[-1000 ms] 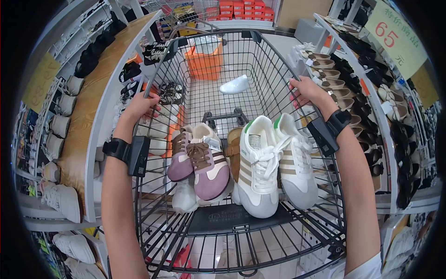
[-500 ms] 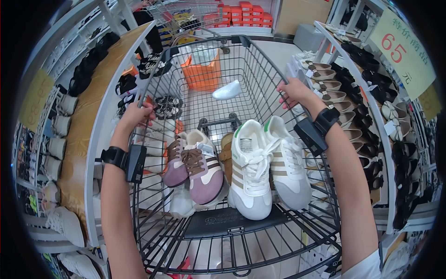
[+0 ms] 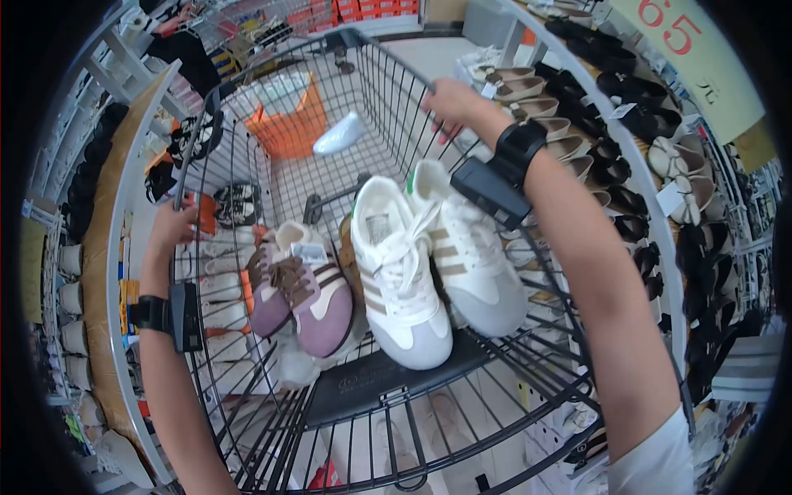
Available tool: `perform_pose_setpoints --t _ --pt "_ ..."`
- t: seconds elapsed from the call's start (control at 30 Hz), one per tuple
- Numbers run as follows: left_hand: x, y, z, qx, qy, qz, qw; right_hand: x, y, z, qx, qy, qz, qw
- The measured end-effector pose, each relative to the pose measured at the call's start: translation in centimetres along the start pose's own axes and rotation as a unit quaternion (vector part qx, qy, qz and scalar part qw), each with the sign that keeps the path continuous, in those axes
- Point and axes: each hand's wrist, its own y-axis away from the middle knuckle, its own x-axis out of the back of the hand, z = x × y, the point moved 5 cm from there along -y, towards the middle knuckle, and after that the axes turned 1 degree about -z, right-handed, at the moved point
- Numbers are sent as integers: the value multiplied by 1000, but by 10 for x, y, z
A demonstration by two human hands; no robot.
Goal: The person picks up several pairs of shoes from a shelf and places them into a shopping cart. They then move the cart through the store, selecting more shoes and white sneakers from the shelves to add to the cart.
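Both hands are closed on the side rims of a black wire shopping cart (image 3: 351,381). On the left rim is my left hand (image 3: 173,225); farther forward on the right rim is my right hand (image 3: 459,106). Inside the cart, a pair of white sneakers (image 3: 404,318) with beige stripes and grey toes leans toward me. To their left lies a pair of purple-and-cream sneakers (image 3: 326,322) with brown laces and a tag. Toward the cart's far end rest a white wrapped item (image 3: 339,134) and an orange bag (image 3: 289,124).
Shelves of black and beige flat shoes (image 3: 569,148) line the right side under a yellow price sign (image 3: 701,66). Along the left runs a wooden-topped shelf (image 3: 111,305) with shoes. Red shoeboxes (image 3: 375,8) and a person in dark clothing (image 3: 186,59) are at the back.
The cart has swung in view, its far end now farther left and higher. My hands keep their hold on the rims, and the sneakers have shifted left in view with the cart.
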Motion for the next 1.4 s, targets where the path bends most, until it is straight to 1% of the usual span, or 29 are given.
perform_pose_setpoints --t 0.07,0.1,0.17,0.27,0.3,0.33,0.4,0.47,0.53,0.57,0.67,0.7,0.83,0.87,0.93,1.03,1.13,1.2,1.27,1.3,1.4 --pt "-11 2 22 3 -4 7 1000 18 -2 8 0 21 23 1000" --pt "-14 1 30 5 -6 5 1000 24 -3 13 -2 19 20 1000" --pt "-23 0 41 17 -17 -2 1000 33 -4 18 21 52 34 998" --pt "-32 2 58 4 -12 12 1000 45 -2 32 16 38 54 998" --pt "-35 2 64 -4 -23 -7 1000 48 -2 38 17 30 43 998" --pt "-38 1 68 -1 -28 -7 1000 52 -1 44 18 26 40 999" --pt "-44 3 76 -12 -59 16 998 59 2 54 6 16 49 999" --pt "-56 17 96 -13 -65 8 998 66 11 65 11 13 54 998" --pt "-61 19 103 3 -115 29 993 71 20 77 5 -11 50 999" --pt "-64 20 106 -13 -139 35 990 73 20 85 1 -12 51 999" --pt "-76 26 112 -8 -135 19 991 78 34 102 -11 -17 52 998" --pt "-80 33 116 -9 -139 20 990 79 42 105 -4 -7 65 998" --pt "-99 56 135 -37 -208 33 977 82 75 128 -35 -4 79 996" --pt "-102 59 138 -41 -231 36 971 82 79 133 -37 -6 80 996" --pt "-109 53 137 -48 -232 37 971 77 74 142 -31 1 91 995" --pt "-122 51 131 -59 -244 41 967 68 70 164 -31 -20 81 996" --pt "-143 44 146 -60 -273 55 959 83 51 188 -11 -29 77 997" --pt "-146 43 151 -69 -265 70 959 89 47 190 16 -32 68 997" --pt "-149 41 153 -61 -248 56 965 94 44 194 8 -26 62 998" --pt "-119 40 136 -55 -221 40 973 83 50 158 7 -18 71 997" --pt "-123 45 136 -46 -212 42 975 79 54 164 13 -19 74 997"
